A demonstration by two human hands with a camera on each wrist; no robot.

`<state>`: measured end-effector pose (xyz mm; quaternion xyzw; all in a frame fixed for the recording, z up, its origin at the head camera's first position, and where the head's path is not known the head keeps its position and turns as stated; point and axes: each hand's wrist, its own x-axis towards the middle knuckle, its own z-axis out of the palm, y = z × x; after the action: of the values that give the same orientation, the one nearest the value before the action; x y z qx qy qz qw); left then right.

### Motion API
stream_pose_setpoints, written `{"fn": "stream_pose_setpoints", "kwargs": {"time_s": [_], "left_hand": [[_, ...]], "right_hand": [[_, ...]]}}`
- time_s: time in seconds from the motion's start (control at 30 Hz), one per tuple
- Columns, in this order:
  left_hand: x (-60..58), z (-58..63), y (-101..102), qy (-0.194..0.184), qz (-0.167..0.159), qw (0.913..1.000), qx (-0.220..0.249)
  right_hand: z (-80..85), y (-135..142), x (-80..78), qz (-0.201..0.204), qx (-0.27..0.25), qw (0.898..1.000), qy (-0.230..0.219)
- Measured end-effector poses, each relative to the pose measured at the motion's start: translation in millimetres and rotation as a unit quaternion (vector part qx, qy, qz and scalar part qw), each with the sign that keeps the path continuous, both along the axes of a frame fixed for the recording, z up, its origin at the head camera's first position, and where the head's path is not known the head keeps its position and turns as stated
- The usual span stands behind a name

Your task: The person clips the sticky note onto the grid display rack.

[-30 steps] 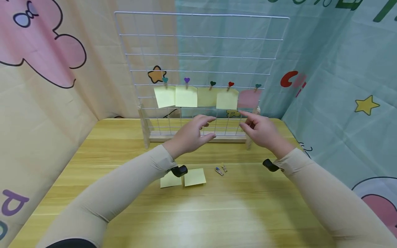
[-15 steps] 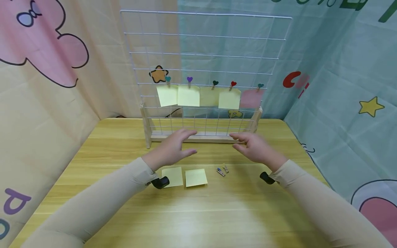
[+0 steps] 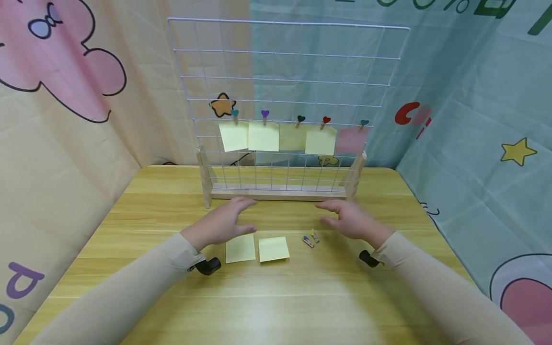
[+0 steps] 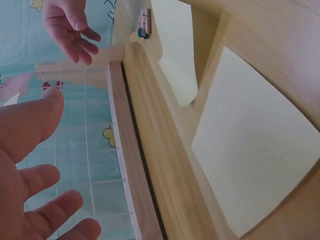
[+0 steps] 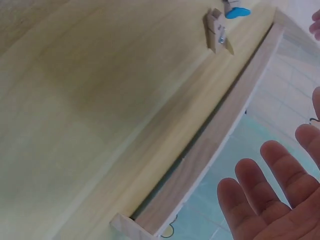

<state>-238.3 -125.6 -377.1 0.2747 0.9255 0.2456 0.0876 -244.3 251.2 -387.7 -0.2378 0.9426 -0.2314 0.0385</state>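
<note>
My left hand (image 3: 221, 222) hovers over the table just behind the left yellow sticky note (image 3: 240, 248), its fingers relaxed and holding nothing. A second yellow sticky note (image 3: 273, 249) lies to the right, one edge curling up in the left wrist view. Two small wooden clothespins (image 3: 308, 241) lie right of the notes, one with a blue heart and one with a yellow one. Beyond them my right hand (image 3: 351, 219) is held in the air, fingers loosely extended and bare. Several yellow notes (image 3: 263, 136) and a pink note (image 3: 351, 140) hang from the wire grid (image 3: 284, 79) by heart-topped clothespins (image 3: 265, 115).
The grid stands in a wooden base (image 3: 280, 194) toward the back of the wooden table (image 3: 276, 302). Printed curtains (image 3: 465, 143) enclose the back and sides. A black wrist camera (image 3: 208, 266) sits on the left cuff, another (image 3: 369, 258) on the right.
Both hands have come back from the grid toward me and lower over the table. The left has also moved left, uncovering the left note. The hanging and lying notes stay put.
</note>
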Motion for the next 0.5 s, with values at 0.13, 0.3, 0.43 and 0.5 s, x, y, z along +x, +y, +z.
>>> {"fn": "stream_pose_setpoints", "kwargs": {"time_s": [0.13, 0.3, 0.43, 0.5], "left_hand": [[-0.3, -8.8, -9, -0.01, 0.004, 0.9999, -0.009], [-0.5, -19.8, -20, -0.034, 0.009, 0.9993, -0.012], [0.2, -27.3, -27, -0.053, 0.009, 0.9985, -0.013], [0.3, -29.8, -29, -0.06, 0.01, 0.9981, -0.015]], "right_hand": [[-8.3, 0, -0.7, 0.003, 0.004, 1.0, -0.026], [-15.8, 1, -2.1, 0.008, 0.006, 0.999, -0.05], [-18.5, 1, -3.2, 0.011, 0.005, 0.998, -0.067], [-19.4, 1, -3.7, 0.011, 0.008, 0.997, -0.075]]}}
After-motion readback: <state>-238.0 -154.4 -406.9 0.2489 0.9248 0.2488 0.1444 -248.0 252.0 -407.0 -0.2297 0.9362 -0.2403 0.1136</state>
